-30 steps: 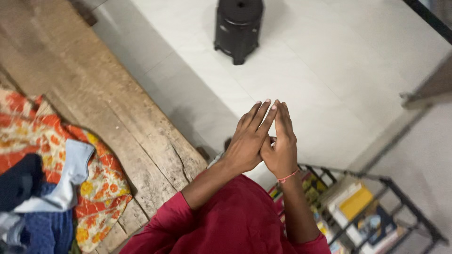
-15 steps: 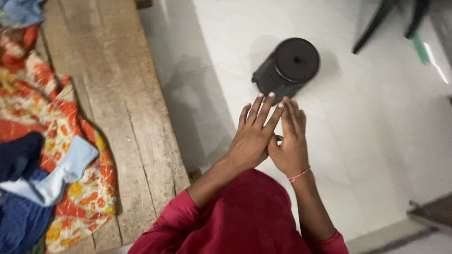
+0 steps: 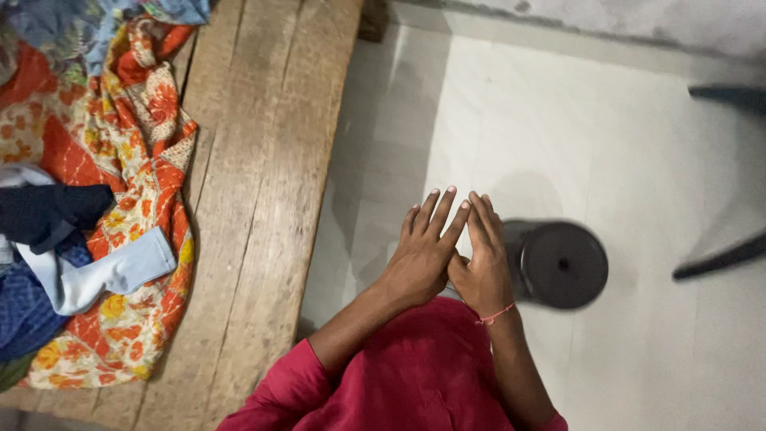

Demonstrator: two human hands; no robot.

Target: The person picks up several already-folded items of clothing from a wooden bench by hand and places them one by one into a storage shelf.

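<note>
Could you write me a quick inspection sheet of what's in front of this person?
Surface: worn wooden bench beside a pale tiled floor.
Job's things: nothing held.
Clutter: patterned cloth, light blue sock, dark clothes on the bench.
Hands: left hand and right hand side by side, touching, fingers straight, empty.
Cables: nothing seen.
Surroundings: black stool on the floor; dark chair legs at right.

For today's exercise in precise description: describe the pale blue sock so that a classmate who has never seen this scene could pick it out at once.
Start at the long wooden bench on the left. A floral orange and red cloth lies over its left part, with a heap of clothes on it. The pale blue sock sticks out of that heap towards the plank, the only plain light piece beside the dark navy garment.
</note>
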